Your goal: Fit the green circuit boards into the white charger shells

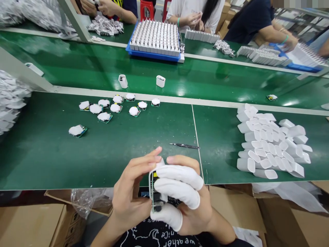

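In front of my body, my left hand (132,187) and my right hand (189,192) close around a small circuit board (155,198) with a yellow part and black parts. A white plastic edge, seemingly a casing (150,181), runs along the board's left side; my fingers hide much of both. White fabric finger covers (177,187) sit on my right thumb and two right fingers. Black tweezers (185,146) lie just beyond my hands. Several boards topped with white material (104,117) are spread at the left of the green bench (144,133).
White empty casings (269,149) are stacked at the right. Two white casings, one upright (160,81) and one tilted (123,81), stand on the green belt (218,80). Across it, co-workers handle parts beside a blue tray (154,56). Bagged white parts (11,103) pile up at far left.
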A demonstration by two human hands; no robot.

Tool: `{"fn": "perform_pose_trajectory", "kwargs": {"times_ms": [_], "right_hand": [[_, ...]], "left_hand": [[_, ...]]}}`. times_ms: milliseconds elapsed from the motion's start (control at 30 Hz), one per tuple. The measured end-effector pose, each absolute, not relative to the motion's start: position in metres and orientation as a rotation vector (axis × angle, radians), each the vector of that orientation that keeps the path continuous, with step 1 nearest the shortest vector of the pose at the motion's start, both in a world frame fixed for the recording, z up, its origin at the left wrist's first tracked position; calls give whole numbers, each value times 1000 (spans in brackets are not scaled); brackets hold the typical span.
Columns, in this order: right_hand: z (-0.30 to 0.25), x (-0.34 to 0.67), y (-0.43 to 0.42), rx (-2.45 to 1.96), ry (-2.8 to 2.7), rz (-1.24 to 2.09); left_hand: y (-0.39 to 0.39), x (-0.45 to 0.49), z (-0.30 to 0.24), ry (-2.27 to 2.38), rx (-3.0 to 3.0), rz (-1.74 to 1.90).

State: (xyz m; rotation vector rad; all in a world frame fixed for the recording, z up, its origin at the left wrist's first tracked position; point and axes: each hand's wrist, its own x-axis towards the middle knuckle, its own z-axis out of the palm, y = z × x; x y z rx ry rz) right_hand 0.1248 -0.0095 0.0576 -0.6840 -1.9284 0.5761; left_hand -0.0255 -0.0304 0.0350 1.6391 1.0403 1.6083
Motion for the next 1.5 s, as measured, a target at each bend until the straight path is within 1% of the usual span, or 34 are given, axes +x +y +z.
{"fn": "perform_pose_trajectory", "kwargs": {"times_ms": [100, 233, 300, 400, 467, 633, 733, 800, 933, 1000, 1167, 1300, 1400, 1500], "right_hand": [[55, 126, -14, -790, -1830, 822], [46, 123, -12, -842, -1547, 1412], [41, 120, -7, -838, -1444, 1519], [35, 117, -4, -884, -1418, 1405], [32, 117, -6, -926, -1496, 1212], [26, 115, -16, -934, -1785, 589], [23, 112, -17, -901, -1796, 428], [20, 109, -15, -894, -1761, 509], [18, 107, -12, -889, -1608, 887], [19, 107, -11, -884, -1561, 974], [19, 108, -3, -900, -1704, 871], [14, 101, 2, -909, -1631, 944], [12, 94, 1, -902, -1625, 919], [11, 94, 18, -967, -1711, 960]], "left_hand": [[-27, -23, 30, 1112, 1675, 1650], [-20, -21, 16, 1181, 1840, 1756], [-18, -20, 11, 1190, 1949, 1782], [-17, -17, 8, 1248, 1981, 1787], [-19, -15, 9, 1332, 1924, 1815], [-22, -8, 11, 1481, 1862, 1885], [-22, -3, 13, 1550, 1885, 1919], [-21, -1, 14, 1587, 1893, 1923], [-19, 0, 11, 1624, 1896, 1897], [-17, -1, 8, 1633, 1893, 1904], [-11, -5, 1, 1683, 1926, 1924], [-6, -9, -6, 1645, 1922, 1938], [-2, -12, -11, 1700, 1850, 1970], [5, -16, -13, 1773, 1860, 1823]]}}
